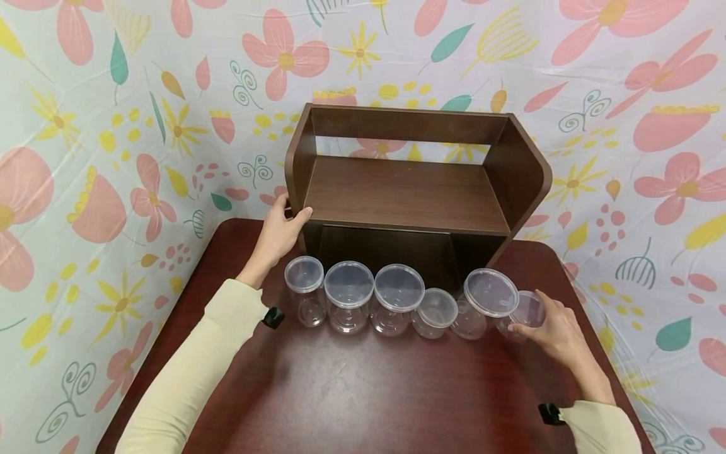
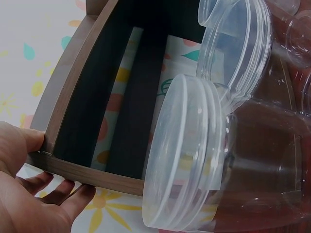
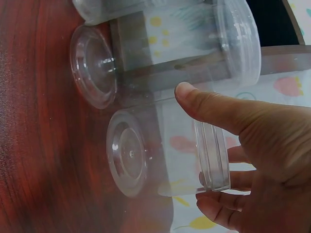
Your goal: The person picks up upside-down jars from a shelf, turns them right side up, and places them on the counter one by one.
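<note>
My left hand (image 1: 280, 232) grips the left side panel of a dark brown wooden shelf (image 1: 405, 195). In the left wrist view its thumb lies on one face of the panel and the fingers behind the other. At the right end of a row of clear plastic jars, my right hand (image 1: 558, 329) holds a small clear jar (image 3: 163, 155) near its lid. The thumb is on the near side and the fingers curl round the far side. Left of it stands a taller wide-lidded jar (image 1: 491, 292), close beside the held one.
Further left in the row are a slim jar (image 1: 304, 275), two wide jars (image 1: 349, 285) (image 1: 399, 288) and a short one (image 1: 435, 309). They stand in front of the shelf's lower compartment on a reddish-brown table (image 1: 351, 397). A flowered cloth (image 1: 187, 82) hangs behind and at the sides.
</note>
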The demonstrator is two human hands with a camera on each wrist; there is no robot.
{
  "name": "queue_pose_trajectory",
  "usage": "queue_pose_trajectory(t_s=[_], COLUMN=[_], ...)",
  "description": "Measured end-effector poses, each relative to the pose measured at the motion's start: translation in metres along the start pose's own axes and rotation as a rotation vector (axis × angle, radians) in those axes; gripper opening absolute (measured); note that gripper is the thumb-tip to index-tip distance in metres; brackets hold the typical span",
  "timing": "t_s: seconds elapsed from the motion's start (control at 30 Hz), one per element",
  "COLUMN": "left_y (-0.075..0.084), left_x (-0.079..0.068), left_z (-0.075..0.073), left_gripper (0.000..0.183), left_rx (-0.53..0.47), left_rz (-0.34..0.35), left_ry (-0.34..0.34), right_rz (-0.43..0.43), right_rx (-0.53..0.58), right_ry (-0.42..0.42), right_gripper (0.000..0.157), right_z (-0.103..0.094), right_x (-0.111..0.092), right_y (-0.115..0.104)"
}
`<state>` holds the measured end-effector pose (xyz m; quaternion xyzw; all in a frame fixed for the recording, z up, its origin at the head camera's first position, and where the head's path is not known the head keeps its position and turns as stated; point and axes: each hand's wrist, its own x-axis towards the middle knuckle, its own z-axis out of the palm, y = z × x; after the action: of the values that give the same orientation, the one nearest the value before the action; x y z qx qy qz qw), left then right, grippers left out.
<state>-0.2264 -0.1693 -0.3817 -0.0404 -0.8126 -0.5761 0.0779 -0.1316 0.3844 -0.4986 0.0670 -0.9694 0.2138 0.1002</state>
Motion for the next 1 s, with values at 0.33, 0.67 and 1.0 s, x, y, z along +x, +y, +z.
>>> queue_pose_trajectory(t_s=[0.33,0.67,1.0], left_y=[0.000,0.000,0.000], left_x=[-0.001,-0.002,-0.001], left_z=[-0.001,-0.001,0.000], left_gripper=[0.053,0.052,0.052], left_rx=[-0.010,-0.010,-0.025], left_rz=[0.010,0.002,0.011], left_ry=[-0.002,0.000,0.000], right_rz=[0.016,0.033,0.029], right_rx=[0.007,0.008,0.014], right_ry=[-0.031,-0.053,-0.057], right_gripper=[0.101,0.102,0.101], right_z=[0.007,0.010,0.015], right_x=[0.000,-0.001,-0.002], right_y=[0.001,0.002,0.005])
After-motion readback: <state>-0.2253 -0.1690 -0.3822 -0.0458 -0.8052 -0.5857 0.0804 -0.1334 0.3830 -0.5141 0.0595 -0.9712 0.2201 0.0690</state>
